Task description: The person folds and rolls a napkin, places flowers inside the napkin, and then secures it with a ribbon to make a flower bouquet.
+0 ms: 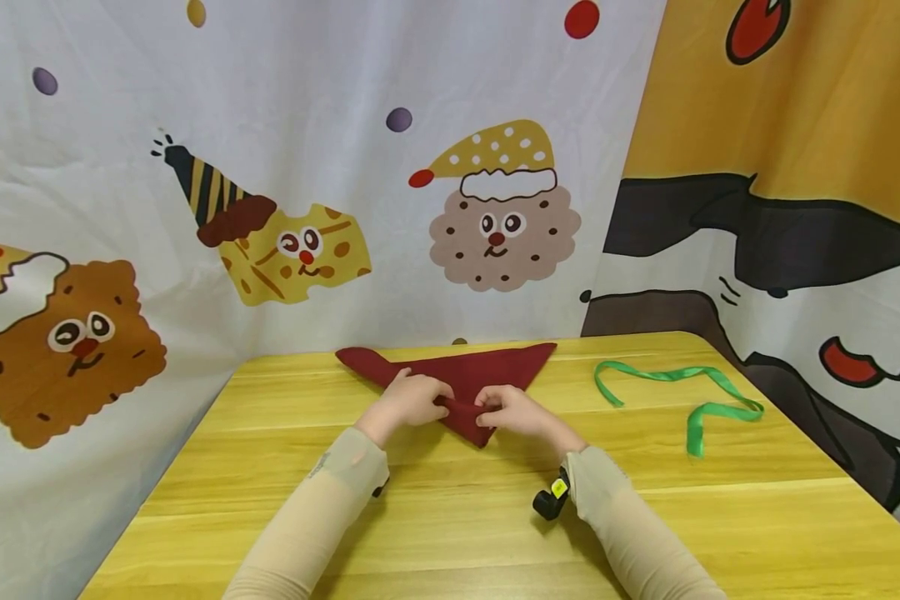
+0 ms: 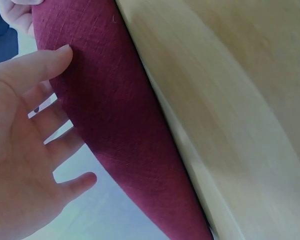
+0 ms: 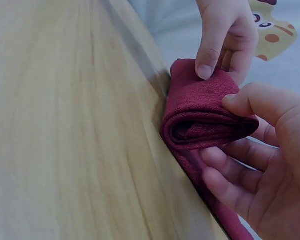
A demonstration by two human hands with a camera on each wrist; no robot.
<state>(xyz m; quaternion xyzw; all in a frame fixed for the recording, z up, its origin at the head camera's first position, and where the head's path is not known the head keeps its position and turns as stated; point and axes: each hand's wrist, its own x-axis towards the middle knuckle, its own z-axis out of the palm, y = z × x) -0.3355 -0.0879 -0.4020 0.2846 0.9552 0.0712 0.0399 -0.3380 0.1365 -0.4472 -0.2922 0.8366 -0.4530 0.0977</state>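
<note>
A dark red cloth (image 1: pixel 472 371) lies across the far middle of the table, its two long points spread left and right and a shorter tip toward me. My left hand (image 1: pixel 412 398) pinches the folded edge left of centre; in the left wrist view its thumb presses the cloth (image 2: pixel 115 110) while the other fingers are partly hidden behind. On the other side, my right hand (image 1: pixel 521 412) grips the fold between thumb and fingers. The right wrist view shows the cloth's rolled layers (image 3: pixel 210 127) end-on, with both thumbs on top.
To the right on the wooden table (image 1: pixel 450 525), a green ribbon (image 1: pixel 695 433) lies in a loose bend. Behind the far edge hangs a white curtain (image 1: pixel 390 292) printed with cartoon snacks. A small black device (image 1: pixel 550 503) hangs at the right wrist.
</note>
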